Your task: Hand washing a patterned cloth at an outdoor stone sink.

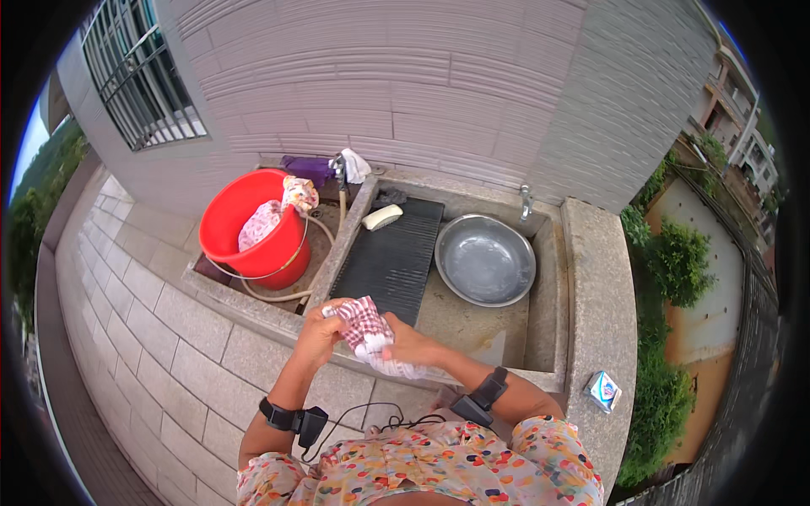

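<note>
Between my two hands is a red-and-white checked cloth (364, 320) with a paler, whitish lower part. My left hand (319, 336) is closed on its left end. Gripping the right side of the same cloth is my right hand (410, 342). Both hands are over the front edge of a stone sink, just in front of a black ribbed washboard (390, 261). On the washboard's upper part lies a cream-coloured scrubbing brush (382, 218). A round metal basin (486, 260) stands in the sink to the right, with greyish water in it.
A red bucket (287, 263) with patterned cloths stands at left beside a hose (321, 226). A tap (526, 202) rises behind the basin; a white cloth (355, 166) hangs by another tap. A small blue-and-white packet (602, 391) lies on the right ledge (595, 278).
</note>
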Motion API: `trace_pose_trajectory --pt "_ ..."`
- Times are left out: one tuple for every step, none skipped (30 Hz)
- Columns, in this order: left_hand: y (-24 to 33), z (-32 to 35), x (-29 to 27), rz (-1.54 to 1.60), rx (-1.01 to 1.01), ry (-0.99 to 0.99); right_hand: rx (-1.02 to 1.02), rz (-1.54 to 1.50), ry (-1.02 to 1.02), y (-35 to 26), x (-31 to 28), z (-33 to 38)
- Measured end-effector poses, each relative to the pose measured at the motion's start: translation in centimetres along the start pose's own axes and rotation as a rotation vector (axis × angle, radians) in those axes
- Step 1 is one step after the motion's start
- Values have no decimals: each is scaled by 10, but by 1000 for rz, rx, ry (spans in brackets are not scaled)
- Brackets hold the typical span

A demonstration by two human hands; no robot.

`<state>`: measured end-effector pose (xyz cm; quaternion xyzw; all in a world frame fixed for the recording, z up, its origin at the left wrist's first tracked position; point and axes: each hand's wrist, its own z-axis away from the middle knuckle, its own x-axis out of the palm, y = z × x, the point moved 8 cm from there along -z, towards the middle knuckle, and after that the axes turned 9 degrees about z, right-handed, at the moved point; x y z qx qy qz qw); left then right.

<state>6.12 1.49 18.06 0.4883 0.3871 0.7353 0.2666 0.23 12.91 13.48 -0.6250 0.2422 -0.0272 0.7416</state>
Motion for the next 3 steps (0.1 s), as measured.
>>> trace_pose_trajectory --pt "7 21 -21 78 -3 -3 10 -238 -93 1 29 -9" --pt "13 42 -48 101 23 50 39 -471 -183 -4 59 -16" --pt "18 64 -72 188 80 43 43 -465 -253 -12 93 -23"
